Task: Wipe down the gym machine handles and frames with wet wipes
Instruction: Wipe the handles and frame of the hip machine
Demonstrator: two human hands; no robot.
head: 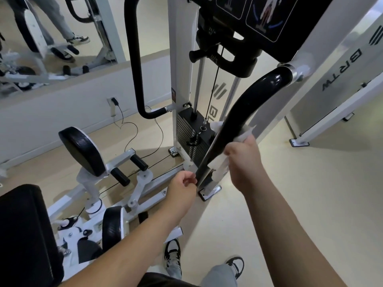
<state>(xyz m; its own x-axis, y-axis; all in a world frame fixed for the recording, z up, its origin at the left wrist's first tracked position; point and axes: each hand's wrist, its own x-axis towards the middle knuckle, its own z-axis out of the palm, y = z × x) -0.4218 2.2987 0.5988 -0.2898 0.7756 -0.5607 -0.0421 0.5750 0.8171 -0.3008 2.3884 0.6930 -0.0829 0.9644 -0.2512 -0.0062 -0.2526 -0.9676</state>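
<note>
R hand is clenched round a white wet wipe, wrapping it onto the lower stretch of the black curved handle; wipe bunches out above the knuckles and hangs a bit below the palm. L hand sits just beside the handle's bottom end, fingers curled in, thumb and fingertips at the bar's edge. Can't tell if it actually pinches the bar or just touches it.

Handle runs up and to the right from near the floor plate to a chrome collar on the white frame upright. Behind it: the black weight stack w/ cable and guide rods, and a black instruction placard up top. A second black curved handle hangs at left off the other upright.

Lower left: black padded rollers and a black seat pad on the machine's white base. Black cord trails across the beige floor to a wall socket. Wall mirror upper left. Person's sneakers at bottom.
</note>
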